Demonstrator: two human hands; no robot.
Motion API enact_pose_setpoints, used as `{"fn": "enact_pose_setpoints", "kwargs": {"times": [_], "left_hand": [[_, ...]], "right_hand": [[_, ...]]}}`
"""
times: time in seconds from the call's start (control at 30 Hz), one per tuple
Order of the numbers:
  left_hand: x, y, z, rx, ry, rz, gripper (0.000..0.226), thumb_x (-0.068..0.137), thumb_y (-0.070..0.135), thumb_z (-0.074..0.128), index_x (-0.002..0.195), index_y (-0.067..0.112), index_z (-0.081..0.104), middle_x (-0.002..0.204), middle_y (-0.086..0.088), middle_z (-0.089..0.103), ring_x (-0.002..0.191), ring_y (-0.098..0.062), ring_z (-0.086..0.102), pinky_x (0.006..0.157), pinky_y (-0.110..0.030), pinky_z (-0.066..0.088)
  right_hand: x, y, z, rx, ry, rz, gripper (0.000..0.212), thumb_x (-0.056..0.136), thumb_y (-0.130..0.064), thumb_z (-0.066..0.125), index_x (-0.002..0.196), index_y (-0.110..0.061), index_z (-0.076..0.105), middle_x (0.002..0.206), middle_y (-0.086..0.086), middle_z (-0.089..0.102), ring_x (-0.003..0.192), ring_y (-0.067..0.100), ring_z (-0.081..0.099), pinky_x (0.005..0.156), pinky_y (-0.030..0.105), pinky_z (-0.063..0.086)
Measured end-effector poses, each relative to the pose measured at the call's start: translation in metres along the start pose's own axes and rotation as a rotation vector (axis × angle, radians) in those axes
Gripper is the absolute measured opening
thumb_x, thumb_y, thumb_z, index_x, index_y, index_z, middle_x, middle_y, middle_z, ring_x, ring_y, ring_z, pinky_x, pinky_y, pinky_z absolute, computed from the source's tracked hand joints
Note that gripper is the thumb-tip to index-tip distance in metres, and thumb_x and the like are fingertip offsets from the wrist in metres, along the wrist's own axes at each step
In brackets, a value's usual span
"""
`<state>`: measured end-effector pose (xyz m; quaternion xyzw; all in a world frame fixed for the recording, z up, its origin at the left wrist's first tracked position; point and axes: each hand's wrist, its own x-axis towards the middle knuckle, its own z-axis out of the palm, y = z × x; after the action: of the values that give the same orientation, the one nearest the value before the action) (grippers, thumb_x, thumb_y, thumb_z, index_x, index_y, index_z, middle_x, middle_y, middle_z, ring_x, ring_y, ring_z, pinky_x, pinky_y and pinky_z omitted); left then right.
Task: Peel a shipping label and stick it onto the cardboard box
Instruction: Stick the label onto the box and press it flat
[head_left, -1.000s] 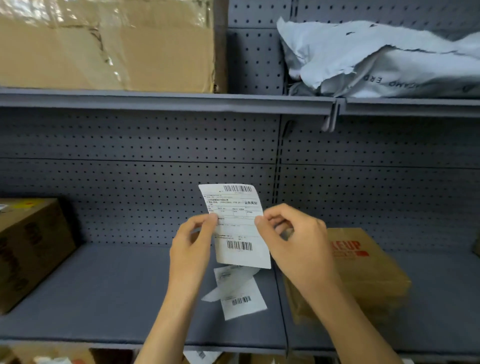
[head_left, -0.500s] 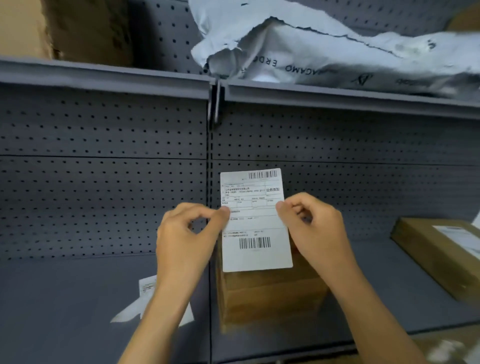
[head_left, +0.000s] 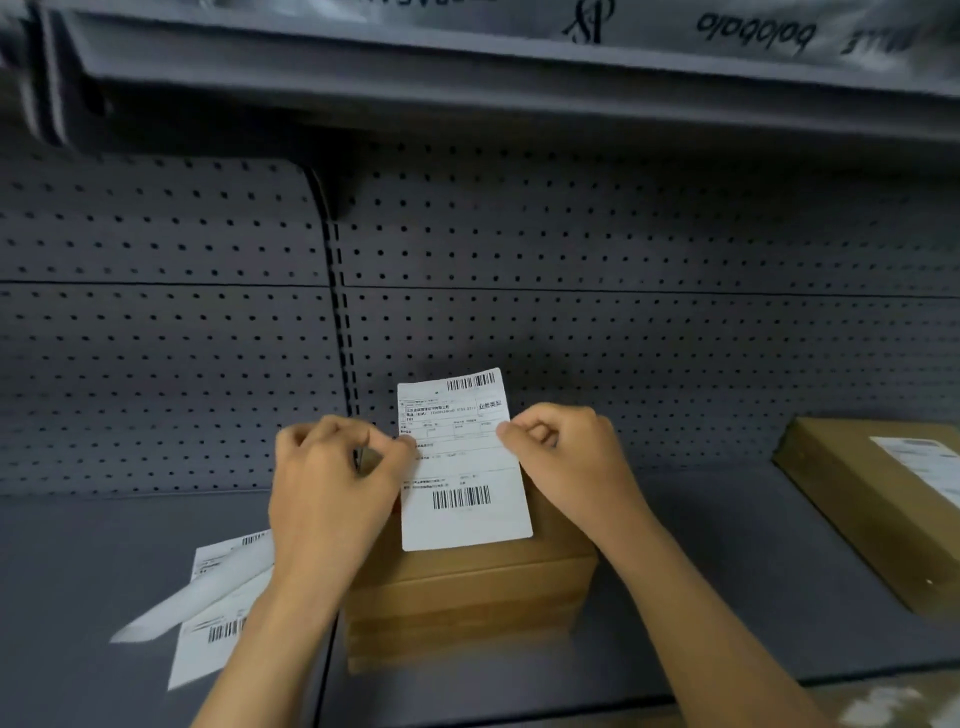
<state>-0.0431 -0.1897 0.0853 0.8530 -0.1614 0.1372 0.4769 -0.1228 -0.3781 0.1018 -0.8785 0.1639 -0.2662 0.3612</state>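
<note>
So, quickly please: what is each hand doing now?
Left hand: closed, pinching the shipping label at its left edge.
Right hand: closed, pinching the label's right edge.

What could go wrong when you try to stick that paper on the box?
1. The label is held upright above the cardboard box, pinched only at its side edges by the left hand and right hand; its loose bottom could touch first and go on crooked or wrinkled.
2. If the backing is already off, which I cannot tell, it might fold and stick to itself.
3. It might get mixed up with the loose papers lying beside the box.
</note>
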Motion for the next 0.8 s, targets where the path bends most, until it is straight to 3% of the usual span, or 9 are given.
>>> {"fn": "enact_pose_setpoints", "kwargs": {"times": [0.13,0.27,0.37,0.47,0.6,0.8], "left_hand": [[0.001,-0.009,0.008,0.116,-0.035,-0.026,0.024,0.083,0.045,0.067,0.064,0.031,0.069,0.093,0.020,0.063,0.119,-0.021,0.036,0.074,-0.035,0.040],[0.003,-0.016,0.013,0.208,-0.027,-0.006,0.023,0.084,0.043,0.069,0.065,0.030,0.070,0.095,0.016,0.061,0.121,-0.025,0.037,0.086,-0.039,0.043],[0.003,-0.022,0.017,0.231,-0.048,-0.018,0.023,0.084,0.045,0.067,0.068,0.030,0.071,0.089,0.019,0.060,0.118,-0.026,0.037,0.082,-0.037,0.041],[0.001,-0.026,0.021,0.227,-0.079,-0.040,0.026,0.083,0.049,0.069,0.065,0.030,0.067,0.080,0.020,0.058,0.113,-0.024,0.037,0.079,-0.036,0.041],[-0.001,-0.031,0.025,0.242,-0.089,-0.037,0.030,0.082,0.052,0.067,0.059,0.035,0.059,0.077,0.018,0.059,0.106,-0.022,0.036,0.082,-0.032,0.036],[-0.004,-0.030,0.025,0.216,-0.101,-0.049,0.033,0.082,0.053,0.068,0.057,0.032,0.060,0.068,0.019,0.060,0.097,-0.020,0.036,0.084,-0.037,0.041]], "right_hand": [[0.002,0.012,0.012,0.007,-0.024,0.052,0.017,0.087,-0.033,0.067,0.074,-0.023,0.074,0.064,0.001,0.073,0.062,0.014,0.068,0.054,0.019,0.051],[0.003,0.018,0.020,-0.008,-0.019,0.069,0.016,0.085,-0.033,0.069,0.073,-0.024,0.073,0.057,-0.004,0.070,0.056,0.010,0.066,0.056,0.025,0.055],[0.003,0.022,0.024,-0.055,-0.012,0.066,0.016,0.085,-0.034,0.068,0.073,-0.025,0.073,0.051,-0.010,0.065,0.050,0.005,0.060,0.051,0.022,0.047],[0.000,0.026,0.027,-0.101,-0.018,0.069,0.020,0.085,-0.034,0.066,0.071,-0.021,0.074,0.056,-0.005,0.069,0.056,0.013,0.065,0.053,0.027,0.052],[-0.004,0.031,0.031,-0.108,0.007,0.053,0.025,0.085,-0.031,0.066,0.067,-0.015,0.072,0.054,0.003,0.067,0.057,0.020,0.064,0.059,0.019,0.041],[-0.004,0.041,0.036,-0.147,-0.006,0.055,0.028,0.081,-0.038,0.063,0.059,-0.021,0.066,0.043,-0.012,0.056,0.066,0.015,0.055,0.065,0.025,0.046]]}}
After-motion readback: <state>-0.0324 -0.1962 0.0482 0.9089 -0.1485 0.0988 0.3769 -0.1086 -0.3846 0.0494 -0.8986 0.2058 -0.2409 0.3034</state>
